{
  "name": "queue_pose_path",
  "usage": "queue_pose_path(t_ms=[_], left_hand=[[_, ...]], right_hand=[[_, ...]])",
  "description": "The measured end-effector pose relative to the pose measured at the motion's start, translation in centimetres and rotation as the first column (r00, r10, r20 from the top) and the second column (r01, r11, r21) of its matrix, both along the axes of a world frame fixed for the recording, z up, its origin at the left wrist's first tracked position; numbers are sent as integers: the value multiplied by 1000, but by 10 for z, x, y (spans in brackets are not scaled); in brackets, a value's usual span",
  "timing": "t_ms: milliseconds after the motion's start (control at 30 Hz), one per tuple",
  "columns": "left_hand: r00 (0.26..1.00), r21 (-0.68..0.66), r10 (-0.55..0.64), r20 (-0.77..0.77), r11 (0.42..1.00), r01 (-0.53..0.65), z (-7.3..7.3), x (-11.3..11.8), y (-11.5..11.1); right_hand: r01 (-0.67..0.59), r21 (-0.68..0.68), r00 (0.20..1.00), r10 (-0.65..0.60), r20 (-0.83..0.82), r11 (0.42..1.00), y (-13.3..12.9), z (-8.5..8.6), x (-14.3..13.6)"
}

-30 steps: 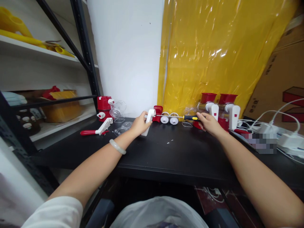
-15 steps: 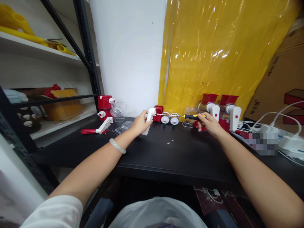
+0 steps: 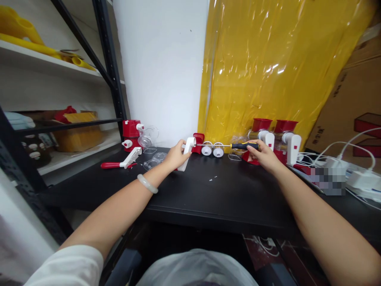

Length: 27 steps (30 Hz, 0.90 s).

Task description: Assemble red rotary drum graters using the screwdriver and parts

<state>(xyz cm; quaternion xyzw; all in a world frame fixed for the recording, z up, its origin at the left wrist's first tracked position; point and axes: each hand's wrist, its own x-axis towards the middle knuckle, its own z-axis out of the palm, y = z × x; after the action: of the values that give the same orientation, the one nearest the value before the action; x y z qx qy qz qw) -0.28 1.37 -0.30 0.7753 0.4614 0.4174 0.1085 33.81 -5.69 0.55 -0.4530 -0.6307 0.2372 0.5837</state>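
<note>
My left hand (image 3: 177, 155) is closed around a white crank handle (image 3: 189, 146), held up over the black tabletop and tilted. Its round socket end faces right. In my right hand (image 3: 263, 155) is a screwdriver (image 3: 244, 146) with a black and yellow grip, held level. The long shaft runs left, and its tip meets the handle's round end; how deep it goes is hidden. Behind the shaft stand two round white parts (image 3: 218, 149) and a red piece (image 3: 198, 139).
Red and white machines with cranks (image 3: 294, 149) stand at the right, near white cables and chargers (image 3: 361, 176). At the left are red housings (image 3: 131, 133), clear plastic parts (image 3: 154, 159) and a red-gripped crank handle (image 3: 112, 165). Small white scraps (image 3: 211, 180) lie on the black table (image 3: 190, 198).
The fingers of my right hand have shifted their grip on the screwdriver handle. My left hand and the white crank handle have stayed almost in place.
</note>
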Motion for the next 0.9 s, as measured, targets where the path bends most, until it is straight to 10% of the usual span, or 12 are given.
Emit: queue_pose_path(t_ms=[200,467,900], left_hand=[[998,-46,-21,-52,999,19,-4,1,2],[999,-82,-19,-34,997,16,-3,-2,5],[999,-82,-35,-40,996,31,-5,-1,6]], right_hand=[[152,-73,971,-135,198,986,-4,2,-2],[-138,-68,981,127,-144,988,6,-6,-1],[121,-159,992,-113,56,980,-3,1,-12]])
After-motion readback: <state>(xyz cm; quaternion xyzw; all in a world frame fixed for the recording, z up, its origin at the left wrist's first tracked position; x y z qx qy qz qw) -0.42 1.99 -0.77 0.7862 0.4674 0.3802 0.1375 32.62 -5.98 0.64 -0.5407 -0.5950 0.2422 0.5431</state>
